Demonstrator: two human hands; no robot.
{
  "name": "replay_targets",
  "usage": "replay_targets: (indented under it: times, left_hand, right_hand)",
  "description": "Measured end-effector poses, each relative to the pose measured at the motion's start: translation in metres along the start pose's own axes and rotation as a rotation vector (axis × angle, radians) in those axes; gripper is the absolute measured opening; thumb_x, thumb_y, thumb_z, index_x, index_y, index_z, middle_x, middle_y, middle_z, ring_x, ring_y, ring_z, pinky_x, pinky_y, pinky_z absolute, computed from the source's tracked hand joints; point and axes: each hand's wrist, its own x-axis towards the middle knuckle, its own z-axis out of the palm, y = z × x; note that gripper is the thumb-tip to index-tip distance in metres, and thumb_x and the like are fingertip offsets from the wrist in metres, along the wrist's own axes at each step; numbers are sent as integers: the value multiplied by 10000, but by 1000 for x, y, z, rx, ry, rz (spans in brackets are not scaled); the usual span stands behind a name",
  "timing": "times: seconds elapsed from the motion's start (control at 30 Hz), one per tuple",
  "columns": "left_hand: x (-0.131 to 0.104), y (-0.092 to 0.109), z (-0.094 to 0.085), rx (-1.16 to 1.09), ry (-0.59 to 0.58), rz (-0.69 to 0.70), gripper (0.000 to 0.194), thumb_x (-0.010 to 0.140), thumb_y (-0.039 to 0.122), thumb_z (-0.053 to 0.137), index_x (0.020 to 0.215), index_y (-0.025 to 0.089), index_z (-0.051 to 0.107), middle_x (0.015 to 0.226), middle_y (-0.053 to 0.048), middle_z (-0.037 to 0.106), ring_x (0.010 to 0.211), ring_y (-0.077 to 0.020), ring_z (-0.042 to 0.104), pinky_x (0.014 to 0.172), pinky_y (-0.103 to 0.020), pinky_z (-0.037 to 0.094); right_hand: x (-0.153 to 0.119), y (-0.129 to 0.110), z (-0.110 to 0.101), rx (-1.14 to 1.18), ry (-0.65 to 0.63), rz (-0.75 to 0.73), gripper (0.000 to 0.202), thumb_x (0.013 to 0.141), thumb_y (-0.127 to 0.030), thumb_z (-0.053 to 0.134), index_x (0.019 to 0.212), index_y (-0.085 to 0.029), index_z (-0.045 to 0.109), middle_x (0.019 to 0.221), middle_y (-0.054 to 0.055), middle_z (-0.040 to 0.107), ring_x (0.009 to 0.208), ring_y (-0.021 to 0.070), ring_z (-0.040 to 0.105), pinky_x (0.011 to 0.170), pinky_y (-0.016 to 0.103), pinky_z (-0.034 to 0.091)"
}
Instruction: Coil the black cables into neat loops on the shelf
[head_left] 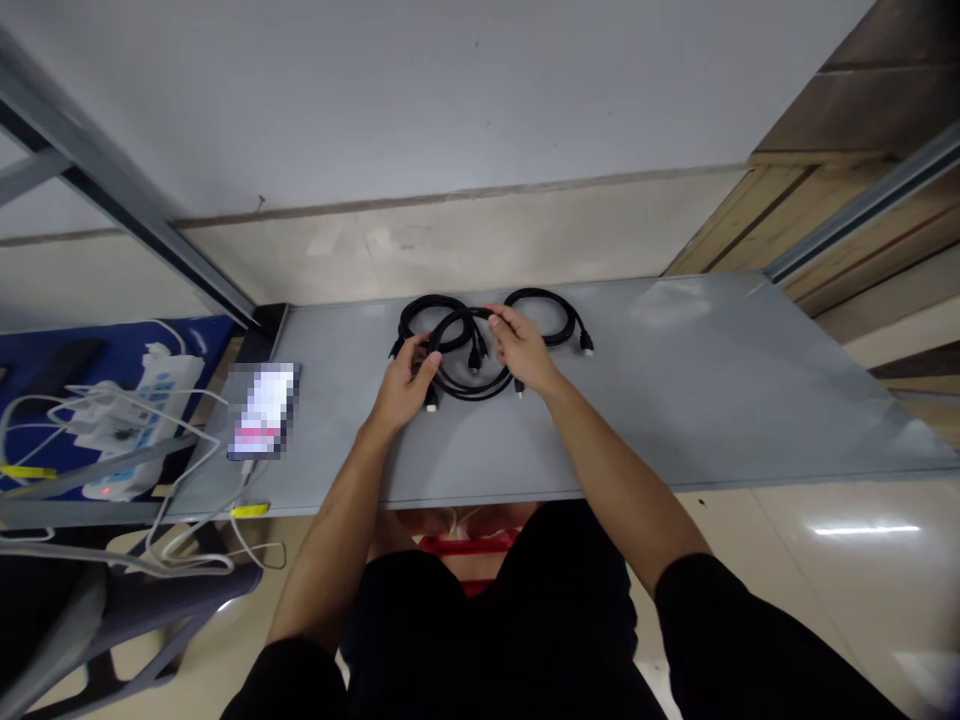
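Observation:
A coiled black cable (474, 394) with plugs at its ends is held between my two hands over the grey table. My left hand (406, 380) pinches the left side of the coil, and one plug hangs just below its fingers. On the upper right of the same coil, my right hand (521, 348) closes its fingers, with another plug under it. Behind the held coil lies a second black coil (433, 300), partly overlapped by it. A third black coil (551, 293) rests behind my right hand, its plug pointing right.
The grey table (720, 400) meets a wall at the back. A phone (264, 410) with a white charging cable lies at the left. Beyond it, a white power strip (150, 420) sits among tangled cords. Metal frame posts (870, 205) rise at both sides.

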Motion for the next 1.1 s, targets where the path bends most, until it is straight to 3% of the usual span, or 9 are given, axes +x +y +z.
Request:
replay_targets:
  times: [0.1,0.23,0.47,0.53,0.6,0.7,0.83,1.0,1.1]
  left_hand:
    - [1,-2,-2,-13,52,-12,509,1064,600,641,1391,210,644,1079,-75,758,826,-175,723,708,-290,586]
    - [3,-4,-4,2,83,-17,450,1045,572,661,1310,208,661,1087,-72,758,797,-158,722,691,-275,566]
    - [3,-1,-4,27,61,-11,298,1039,474,656,1174,215,716,1047,-65,776,773,-153,702,675,-268,537]
    - [3,-1,-4,42,72,0,275,1039,458,660,1143,214,732,1007,-59,777,758,-155,703,695,-278,540]
    - [3,-1,-4,58,83,7,260,1043,443,658,1124,211,743,981,-59,781,741,-159,706,709,-289,543]
    - [3,-1,-5,67,79,5,259,1049,430,645,1124,206,751,985,-67,792,732,-165,709,712,-298,548]
    - [4,-4,-4,69,69,14,265,1052,413,629,1135,196,755,998,-74,793,737,-166,712,717,-298,552]
    - [4,-7,-4,137,69,59,256,1069,328,560,1158,195,759,994,-71,793,762,-178,713,747,-316,573]
    - [5,-9,-7,275,103,127,272,1075,286,528,1160,207,774,1030,-84,793,916,-221,737,889,-377,614]
  right_hand:
    - [6,-8,-20,12,215,-64,629,920,-790,730,1279,-275,682,694,-61,406,536,122,365,466,252,306]
    - [19,-26,-59,-12,375,-136,544,931,-731,729,1204,-265,665,771,-42,462,550,101,372,451,225,315]
    - [53,-28,-122,-112,466,-37,306,971,-534,708,1042,-242,650,731,-47,474,524,100,359,442,221,360]
    - [58,-24,-129,-283,462,-3,303,1000,-515,657,1052,-218,684,738,-9,548,587,147,486,531,287,499]
    - [60,-21,-132,-551,447,-10,342,1049,-474,573,1100,-175,731,869,95,699,798,237,666,770,408,621]
    - [60,-19,-132,-918,383,-33,393,1105,-333,459,1205,-107,765,1207,250,774,1195,348,713,1108,497,544]
    - [56,-19,-129,-1187,242,79,393,1068,-157,471,1336,-42,735,1304,305,719,1240,363,690,1105,484,528]
    - [55,-21,-127,-1357,122,185,418,1082,-195,504,1420,-54,705,1434,309,637,1277,360,675,1096,484,545]
    - [58,-28,-126,-1409,31,234,418,1073,-167,522,1435,-47,694,1438,298,662,1292,351,676,1092,451,537]
